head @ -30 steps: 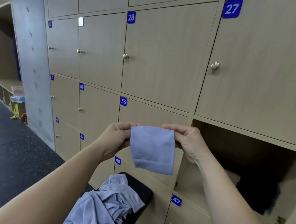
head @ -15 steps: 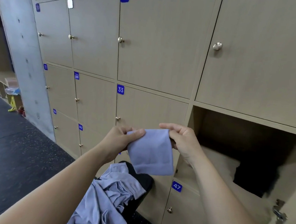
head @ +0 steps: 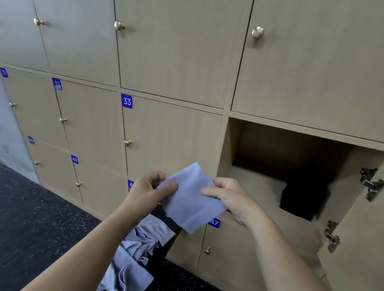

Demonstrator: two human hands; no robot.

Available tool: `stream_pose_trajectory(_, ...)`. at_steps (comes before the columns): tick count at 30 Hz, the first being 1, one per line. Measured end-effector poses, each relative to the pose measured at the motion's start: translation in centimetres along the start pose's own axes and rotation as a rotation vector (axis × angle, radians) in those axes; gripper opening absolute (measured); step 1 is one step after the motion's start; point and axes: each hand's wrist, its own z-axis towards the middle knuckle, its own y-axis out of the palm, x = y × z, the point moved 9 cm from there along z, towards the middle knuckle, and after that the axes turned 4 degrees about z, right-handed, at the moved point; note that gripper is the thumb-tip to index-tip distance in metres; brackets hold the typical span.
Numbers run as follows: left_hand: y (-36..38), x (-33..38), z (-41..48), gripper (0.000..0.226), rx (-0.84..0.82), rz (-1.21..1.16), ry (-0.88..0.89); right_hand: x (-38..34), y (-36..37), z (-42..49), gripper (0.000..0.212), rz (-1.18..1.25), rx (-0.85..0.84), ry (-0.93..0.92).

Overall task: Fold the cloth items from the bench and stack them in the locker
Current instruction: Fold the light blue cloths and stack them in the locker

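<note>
Both hands pinch the folded lilac cloth, left hand on its left edge, right hand on its right. Since a second ago it's tilted and drifted toward the open locker at right, so folding looks done. Dark item already sits inside; crumpled cloths wait on the bench below.

The folded cloth covers one corner of the number plate below the open locker. The dark thing inside the locker is too dark to name. The cloth pile, cut off by the bottom edge, hides most of the worktop.
</note>
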Motion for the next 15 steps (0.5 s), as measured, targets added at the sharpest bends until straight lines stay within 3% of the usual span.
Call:
stream_pose_trajectory(2, 1.2, -0.5, 0.1, 0.039, -0.112, 0.071, -0.051, 0.5, -0.1, -0.2, 0.049, -0.056, -0.033, 0.021)
stream_pose_trajectory(9, 4.4, -0.3, 1.6, 0.058, -0.194, 0.316, 0.02, 1.9, 0.0, -0.5, 0.01, -0.071, -0.091, 0.06)
stream_pose_trajectory(11, 4.6, -0.4, 1.8, 0.053, -0.127, 0.291, 0.066, 2.5, -0.8, -0.6, 0.017, 0.024, -0.042, 0.06)
stream_pose_trajectory(15, 4.8, -0.3, 1.7, 0.046, 0.033, 0.176, 0.118, 4.8, -2.1, -0.9, 0.054, 0.38, 0.146, 0.06)
